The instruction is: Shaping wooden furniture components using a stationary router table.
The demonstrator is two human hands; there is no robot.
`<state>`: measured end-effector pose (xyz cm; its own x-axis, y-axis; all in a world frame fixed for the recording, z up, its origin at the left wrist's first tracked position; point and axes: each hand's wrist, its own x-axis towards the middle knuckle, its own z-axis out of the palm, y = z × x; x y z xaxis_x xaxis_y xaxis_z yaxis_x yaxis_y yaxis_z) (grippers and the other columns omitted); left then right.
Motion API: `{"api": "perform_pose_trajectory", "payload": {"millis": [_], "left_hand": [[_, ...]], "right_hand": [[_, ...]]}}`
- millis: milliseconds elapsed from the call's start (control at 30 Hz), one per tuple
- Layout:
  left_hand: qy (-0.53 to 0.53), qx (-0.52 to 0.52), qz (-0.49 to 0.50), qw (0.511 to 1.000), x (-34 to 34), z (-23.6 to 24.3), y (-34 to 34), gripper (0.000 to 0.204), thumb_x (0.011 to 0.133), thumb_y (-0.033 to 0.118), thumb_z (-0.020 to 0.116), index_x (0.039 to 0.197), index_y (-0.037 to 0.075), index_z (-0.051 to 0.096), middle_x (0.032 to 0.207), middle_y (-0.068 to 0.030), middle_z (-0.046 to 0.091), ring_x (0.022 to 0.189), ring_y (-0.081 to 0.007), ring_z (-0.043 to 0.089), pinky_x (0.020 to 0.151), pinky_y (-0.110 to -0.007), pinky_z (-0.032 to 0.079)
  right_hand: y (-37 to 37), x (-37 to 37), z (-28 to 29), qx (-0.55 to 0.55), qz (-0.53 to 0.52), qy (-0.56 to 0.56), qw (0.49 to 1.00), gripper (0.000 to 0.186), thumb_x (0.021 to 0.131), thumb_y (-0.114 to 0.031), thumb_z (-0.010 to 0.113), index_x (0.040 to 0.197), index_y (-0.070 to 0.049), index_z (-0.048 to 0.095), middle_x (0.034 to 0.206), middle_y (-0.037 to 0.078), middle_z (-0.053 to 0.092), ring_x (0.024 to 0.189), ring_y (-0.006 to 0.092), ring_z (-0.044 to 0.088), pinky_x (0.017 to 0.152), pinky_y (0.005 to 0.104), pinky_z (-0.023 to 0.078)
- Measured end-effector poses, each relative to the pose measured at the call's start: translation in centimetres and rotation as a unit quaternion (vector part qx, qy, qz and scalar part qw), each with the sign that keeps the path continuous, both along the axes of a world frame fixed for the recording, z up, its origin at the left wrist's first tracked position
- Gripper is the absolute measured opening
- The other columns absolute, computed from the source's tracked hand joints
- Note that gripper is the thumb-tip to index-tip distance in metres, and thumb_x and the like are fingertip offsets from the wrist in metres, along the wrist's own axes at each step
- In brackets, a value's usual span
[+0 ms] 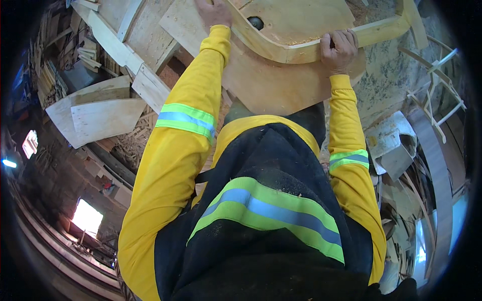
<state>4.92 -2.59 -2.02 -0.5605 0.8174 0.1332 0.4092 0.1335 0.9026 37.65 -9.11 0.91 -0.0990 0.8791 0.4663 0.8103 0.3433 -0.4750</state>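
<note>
My right hand [339, 50] grips a pale curved wooden strip [307, 52], fingers curled over its upper edge. My left hand [213, 12] is at the top edge of the picture, beside the strip's left end, with its fingers mostly out of frame. The strip stands on edge on a flat plywood board [271, 90], bending from upper left round to the right. Inside the bend lie a dark round hole or object [255, 22], which I cannot tell apart, and wood shavings [314, 39].
Cut curved panels [108, 120] and stacked offcuts [88, 57] lie at left among scraps. A light wooden frame [437, 80], a whitish bent object [391, 135] and long curved strips [427, 165] are at right. Metal rails [60, 241] run at lower left.
</note>
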Motion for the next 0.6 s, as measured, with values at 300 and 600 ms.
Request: {"api": "perform_pose_trajectory", "payload": {"millis": [300,600], "left_hand": [[0.054,-0.011,-0.013,0.998,-1.4,-1.2,0.6,0.064,0.099,0.018,0.057,0.153,-0.009,0.038,0.159,-0.0269,0.041,0.152,-0.035,0.034,0.126,-0.038,0.025],[-0.002,-0.03,-0.055,0.998,0.8,4.2,1.2,0.062,0.089,0.022,0.076,0.141,-0.003,0.052,0.136,-0.0225,0.062,0.129,-0.0344,0.058,0.111,-0.04,0.045]], "right_hand": [[0.1,-0.6,-0.2,0.012,-0.006,0.003,1.0,0.012,0.08,-0.017,0.067,0.071,-0.01,0.065,0.074,0.005,0.067,0.077,0.0249,0.065,0.096,0.0415,0.051],[0.0,-0.7,-0.5,0.014,-0.015,0.002,1.0,0.013,0.081,-0.017,0.067,0.07,-0.01,0.065,0.074,0.005,0.067,0.077,0.0247,0.065,0.096,0.0406,0.051]]}}
